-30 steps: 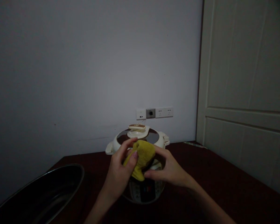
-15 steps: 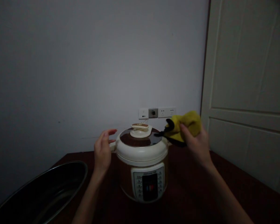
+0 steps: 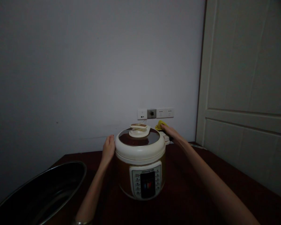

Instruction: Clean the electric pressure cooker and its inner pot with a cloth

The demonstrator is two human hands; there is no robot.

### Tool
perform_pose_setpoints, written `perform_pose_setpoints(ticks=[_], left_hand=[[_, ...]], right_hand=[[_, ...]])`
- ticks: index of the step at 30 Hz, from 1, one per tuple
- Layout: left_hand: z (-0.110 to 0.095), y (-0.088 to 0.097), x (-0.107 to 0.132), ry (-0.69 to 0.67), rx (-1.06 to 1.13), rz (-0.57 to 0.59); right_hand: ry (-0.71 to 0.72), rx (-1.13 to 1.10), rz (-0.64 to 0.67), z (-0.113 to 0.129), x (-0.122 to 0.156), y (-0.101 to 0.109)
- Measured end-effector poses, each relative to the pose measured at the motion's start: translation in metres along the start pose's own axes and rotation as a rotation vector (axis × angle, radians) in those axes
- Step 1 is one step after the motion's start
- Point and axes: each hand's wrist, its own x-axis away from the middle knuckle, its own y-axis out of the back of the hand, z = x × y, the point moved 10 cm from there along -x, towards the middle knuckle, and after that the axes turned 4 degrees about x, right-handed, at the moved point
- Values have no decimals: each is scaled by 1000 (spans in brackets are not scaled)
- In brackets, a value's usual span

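A cream and brown electric pressure cooker [image 3: 140, 162] stands on the dark table [image 3: 201, 187], its lid on and its control panel facing me. My left hand [image 3: 108, 149] rests against the cooker's left side by the lid rim, fingers curled on it. My right hand [image 3: 170, 133] reaches behind the cooker's right rear and presses a yellow cloth [image 3: 159, 125] there. Most of the cloth is hidden by the lid and the hand.
A large dark metal basin [image 3: 39, 193] sits at the front left of the table. A row of wall sockets [image 3: 155, 113] is behind the cooker. A pale door [image 3: 245, 93] stands to the right, and a thin flat object [image 3: 196, 145] lies near it.
Both hands held the yellow cloth in front of the cooker. The right hand then carried it up and right, and now behind the cooker's right rear. The left hand moved onto the cooker's left side.
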Motion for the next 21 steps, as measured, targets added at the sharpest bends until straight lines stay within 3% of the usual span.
perform_pose_setpoints(ticks=[2, 4, 8, 15, 18, 21], left_hand=[[-2, -1, 2, -11, -12, -1], [-3, -2, 3, -19, -21, 4], [-1, -3, 2, -21, -28, 10], [4, -6, 0, -30, -63, 33], [4, -5, 0, -40, -58, 31], [5, -6, -1, -43, -54, 40]], right_hand=[[-80, -56, 16, -14, 8, -1], [-94, -53, -95, -21, 22, 12], [60, 12, -289, -15, 60, 28], [299, -23, -318, 1, 122, 18], [311, -10, -314, 3, 120, 17], [246, -40, -337, -1, 99, 20]])
